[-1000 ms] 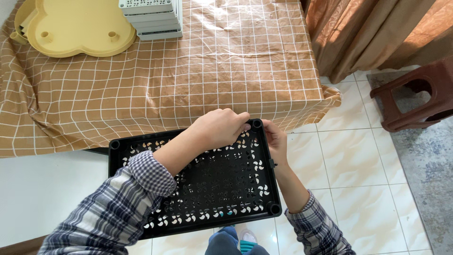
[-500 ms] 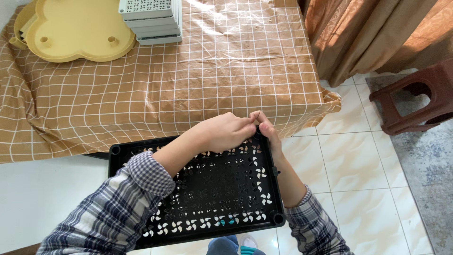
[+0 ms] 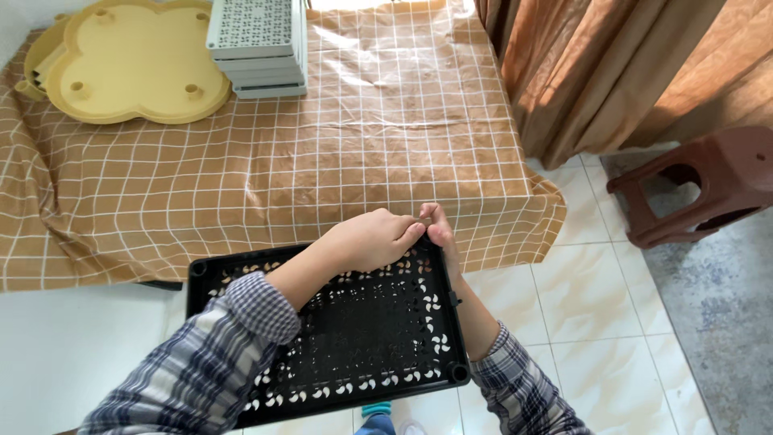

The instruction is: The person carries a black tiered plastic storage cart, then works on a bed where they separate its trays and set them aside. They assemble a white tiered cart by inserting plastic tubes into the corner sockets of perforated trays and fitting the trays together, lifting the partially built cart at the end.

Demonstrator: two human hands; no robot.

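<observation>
Black tray (image 3: 362,346) held flat, low in front of the table (image 3: 266,185). Left hand (image 3: 370,239) reaches across, fingers curled over the far right corner. Right hand (image 3: 441,235) meets it there — fingertips pinching the same corner, wrist along the tray's right edge.

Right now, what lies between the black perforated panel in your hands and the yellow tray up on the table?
In the head view, only bare checked tablecloth lies between the black perforated panel and the yellow tray; the stack of grey panels sits beside the tray, off that line.
</observation>
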